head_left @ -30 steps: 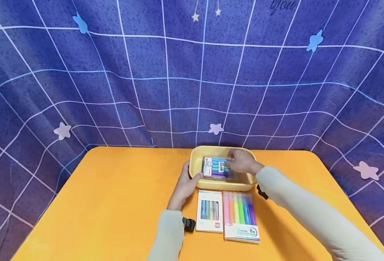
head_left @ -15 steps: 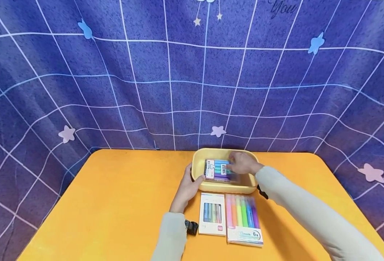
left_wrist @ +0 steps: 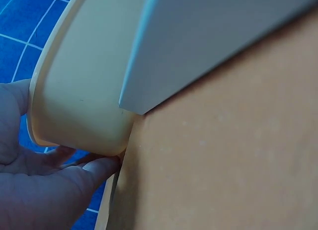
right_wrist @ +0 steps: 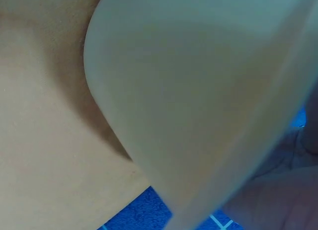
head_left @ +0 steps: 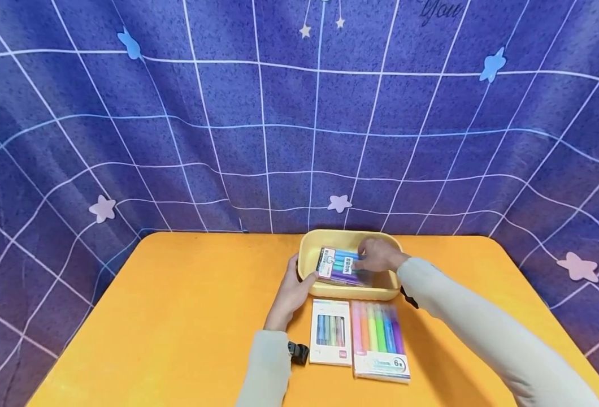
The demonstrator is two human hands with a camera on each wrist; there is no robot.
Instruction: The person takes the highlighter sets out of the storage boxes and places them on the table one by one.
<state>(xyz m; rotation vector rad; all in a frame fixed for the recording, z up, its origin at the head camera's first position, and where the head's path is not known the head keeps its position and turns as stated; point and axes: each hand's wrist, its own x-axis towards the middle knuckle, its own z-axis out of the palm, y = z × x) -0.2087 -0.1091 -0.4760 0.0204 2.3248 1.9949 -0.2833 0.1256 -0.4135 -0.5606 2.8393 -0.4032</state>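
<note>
A yellow plastic tub (head_left: 352,291) stands near the table's back edge. My left hand (head_left: 290,295) grips its left end, thumb over the rim and fingers outside; in the left wrist view, fingertips (left_wrist: 102,168) reach the tub's (left_wrist: 79,101) underside. Inside lies a clear pack of blue, green and purple pens (head_left: 344,265) with white labels, slightly tilted. My right hand (head_left: 379,255) reaches over the tub's right side and holds the pack's right end, its fingertips partly hidden. In the right wrist view, the tub wall (right_wrist: 174,101) hides most of that hand (right_wrist: 278,200).
In front of the tub lie a white windowed pen box (head_left: 331,355) and, to its right, a clear pack of several coloured highlighters (head_left: 378,339). The orange table (head_left: 203,316) ends at a blue grid-patterned curtain (head_left: 259,141) behind.
The pen pack has turned slightly within the tub, with my right hand at its right end. My left hand keeps its grip on the tub. The head view shifted a little.
</note>
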